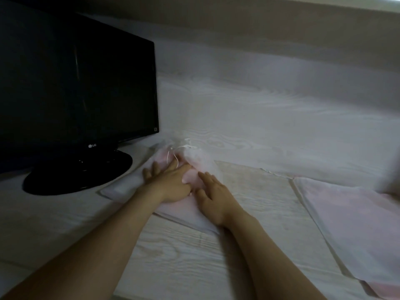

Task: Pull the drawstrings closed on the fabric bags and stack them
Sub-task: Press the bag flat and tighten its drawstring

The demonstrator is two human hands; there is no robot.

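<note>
From the head camera, both hands lie flat on a pale pink fabric bag (184,213) that rests on the white wood-grain table (270,131), just right of a black monitor (75,89) on its round base.

The left hand (171,184) presses on the upper part of the bag with its fingers straight and spread, gripping nothing. Its fingertips reach towards the bag's gathered white neck (195,156). A thin white drawstring (176,159) runs loosely from that neck across the fabric beside the left fingers.

The right hand (213,198) rests just beside the left, on the bag's right edge. Its fingers are extended and relaxed, palm down, and it holds nothing either.

Another pale bag (121,188) pokes out from under this one, towards the monitor base.

Well apart on the right of the table lies a loose pile of flat bags (357,230), pink and white and overlapping, untouched by either hand.
</note>
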